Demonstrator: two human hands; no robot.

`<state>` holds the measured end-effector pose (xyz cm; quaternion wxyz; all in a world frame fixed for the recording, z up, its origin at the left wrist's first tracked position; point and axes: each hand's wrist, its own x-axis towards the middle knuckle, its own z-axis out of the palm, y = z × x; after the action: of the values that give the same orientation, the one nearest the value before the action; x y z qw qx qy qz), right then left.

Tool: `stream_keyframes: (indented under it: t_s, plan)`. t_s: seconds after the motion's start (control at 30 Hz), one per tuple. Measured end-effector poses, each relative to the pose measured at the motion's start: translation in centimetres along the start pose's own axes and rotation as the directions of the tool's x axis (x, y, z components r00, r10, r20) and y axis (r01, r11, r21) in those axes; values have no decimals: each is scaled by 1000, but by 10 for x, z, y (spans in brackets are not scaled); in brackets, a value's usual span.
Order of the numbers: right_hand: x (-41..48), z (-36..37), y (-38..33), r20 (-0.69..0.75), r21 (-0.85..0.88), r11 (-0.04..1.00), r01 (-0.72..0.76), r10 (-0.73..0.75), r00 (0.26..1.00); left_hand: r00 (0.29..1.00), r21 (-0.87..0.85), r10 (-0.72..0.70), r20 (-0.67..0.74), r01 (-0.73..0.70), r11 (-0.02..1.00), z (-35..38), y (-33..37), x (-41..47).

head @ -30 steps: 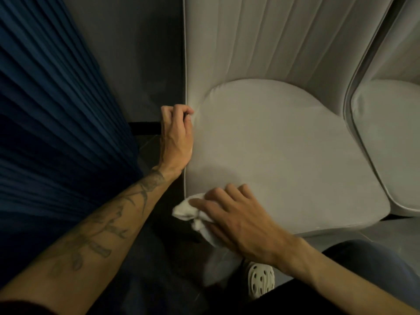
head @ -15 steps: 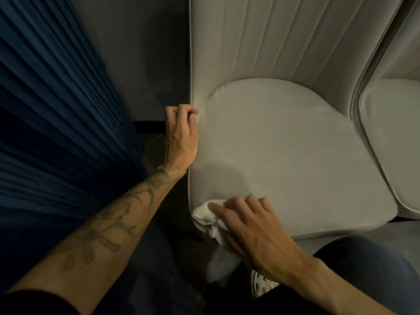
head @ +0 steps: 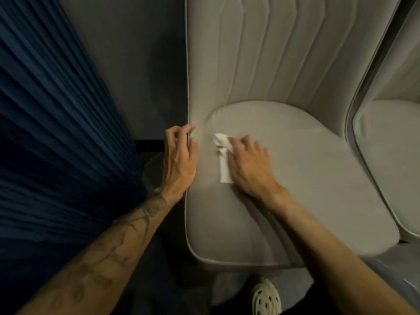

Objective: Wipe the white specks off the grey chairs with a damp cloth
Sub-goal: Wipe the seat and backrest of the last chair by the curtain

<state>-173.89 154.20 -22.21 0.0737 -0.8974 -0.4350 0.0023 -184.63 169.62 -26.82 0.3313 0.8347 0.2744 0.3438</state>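
cloth at the back left corner of the seat

the white cloth lies on the seat of the grey chair, near the corner where seat and ribbed back meet. the right hand presses on it with fingers laid over it, nearly flat; the thumb is hidden. the left hand grips the chair's left edge, fingers curled round the piped seam. a second chair stands just beside on the right, a blue pleated curtain hangs on the left, and a pale shoe shows below the seat.
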Motion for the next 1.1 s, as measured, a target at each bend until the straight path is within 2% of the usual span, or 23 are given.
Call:
stream_keyframes:
  t_s: [0.1,0.2,0.23,0.3,0.37,0.4,0.43,0.53,0.6,0.67,0.73,0.83,0.93,1.03,1.1]
  plan:
    - [34,14,-32,-9,80,983,163,-162,987,1000,47,-9,15,9,999,-1,2,0]
    - [61,10,-8,-15,60,977,206,-205,979,1000,79,-24,20,22,997,-2,7,0]
    - [71,7,4,-12,41,985,166,-166,986,1000,97,-19,25,16,995,-3,8,0]
    - [94,1,23,-8,44,999,-32,33,999,999,141,-7,32,2,990,-4,11,0]
    - [112,-5,21,-36,166,947,-275,285,958,999,183,-6,36,0,983,-5,14,2]
    - [117,-6,11,-42,273,897,-347,371,928,999,205,-5,34,-2,979,-5,15,3]
    - [120,-5,-5,-54,388,850,-358,409,911,1000,229,1,27,-7,973,-4,16,4]
    - [114,6,-54,-129,650,712,-267,449,884,999,279,31,25,-37,960,-3,19,11]
    - [114,9,-65,-164,745,619,-249,533,830,998,296,66,12,-67,953,-3,23,25]
    - [122,5,-61,-212,797,574,-186,556,804,993,304,112,-22,-100,947,-2,30,47]
    - [138,-12,-50,-313,799,595,-90,539,782,980,334,189,-64,-158,929,-1,39,77]
    - [173,-55,-27,-503,711,703,21,488,713,942,360,306,-137,-240,902,-4,61,133]
    - [211,-107,3,-726,529,840,120,375,576,886,360,392,-248,-291,886,-13,89,191]
    - [247,-146,15,-821,461,880,116,373,432,836,339,440,-327,-331,881,-23,122,244]
    - [256,-149,2,-850,415,894,167,316,421,807,330,462,-369,-351,876,-30,140,273]
